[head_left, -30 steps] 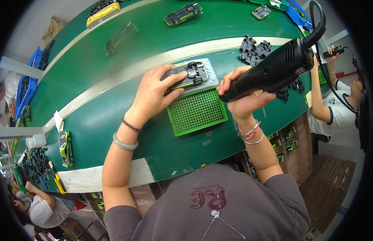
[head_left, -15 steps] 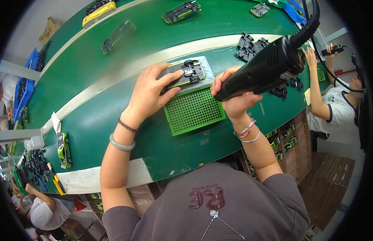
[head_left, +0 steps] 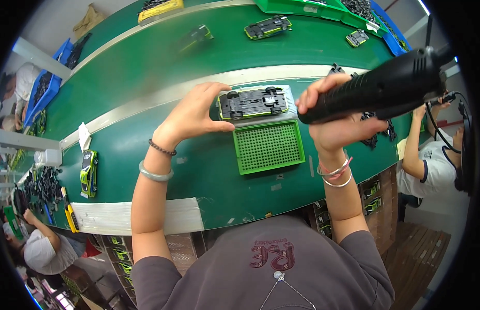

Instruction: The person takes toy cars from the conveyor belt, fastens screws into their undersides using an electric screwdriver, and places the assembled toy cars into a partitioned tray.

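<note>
A toy car point(head_left: 254, 105) lies wheels up on a pale pad point(head_left: 290, 98), its black underside in full view and a lime edge showing. My left hand point(head_left: 193, 116) is open at the car's left end, thumb and fingers spread on either side of it; whether they touch it I cannot tell. My right hand point(head_left: 335, 129) grips a black corded power screwdriver point(head_left: 379, 85), held level right of the car. Its tip is hidden behind my fingers. Just below the car sits a shallow green perforated basket point(head_left: 271, 171).
A moving belt point(head_left: 142, 70) beyond a white rail carries upturned cars point(head_left: 268, 27). Black parts point(head_left: 372, 132) lie by my right hand. A lime car point(head_left: 88, 173) and a yellow-handled cutter point(head_left: 70, 217) are at left. A co-worker point(head_left: 428, 160) works at right.
My left hand has lifted its fingers off the car's underside and opened around its end. The screwdriver has shifted slightly right, and the belt's cars have moved along. The whole view has shifted.
</note>
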Available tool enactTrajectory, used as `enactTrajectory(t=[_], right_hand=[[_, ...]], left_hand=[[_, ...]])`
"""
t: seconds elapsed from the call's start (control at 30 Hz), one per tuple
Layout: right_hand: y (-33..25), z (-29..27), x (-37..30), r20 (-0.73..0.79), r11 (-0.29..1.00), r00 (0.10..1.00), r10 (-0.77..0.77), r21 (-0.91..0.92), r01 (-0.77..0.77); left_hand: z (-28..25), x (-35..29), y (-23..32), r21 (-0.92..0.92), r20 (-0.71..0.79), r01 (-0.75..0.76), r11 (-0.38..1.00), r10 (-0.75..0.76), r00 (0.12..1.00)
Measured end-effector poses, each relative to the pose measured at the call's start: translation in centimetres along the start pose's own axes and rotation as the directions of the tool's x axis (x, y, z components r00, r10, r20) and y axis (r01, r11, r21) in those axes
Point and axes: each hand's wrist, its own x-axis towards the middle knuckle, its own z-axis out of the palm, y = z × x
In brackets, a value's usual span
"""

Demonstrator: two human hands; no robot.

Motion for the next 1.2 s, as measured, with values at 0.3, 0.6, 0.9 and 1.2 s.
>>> enactTrajectory(t=[0.3,0.6,0.9,1.2], right_hand=[[5.6,8.1,2.5,0.221,0.998,0.974,0.054,-0.054,-0.043],[7.7,8.7,2.4,0.244,0.997,0.968,0.065,0.034,-0.076],[8.1,9.2,1.9,0.196,0.998,0.979,0.056,-0.004,-0.056],[7.6,8.7,1.9,0.243,0.99,0.964,0.106,-0.116,-0.08]], left_hand=[[0.9,-0.1,-1.9,-0.116,-0.085,-0.075,0.99,0.065,0.994],[0.2,-0.1,-2.0,-0.127,-0.058,-0.058,0.99,0.051,0.997],[-0.5,0.1,-0.4,-0.213,-0.072,-0.023,0.977,0.007,0.997],[-1.0,0.3,1.1,-0.232,-0.04,0.004,0.973,-0.013,0.999]])
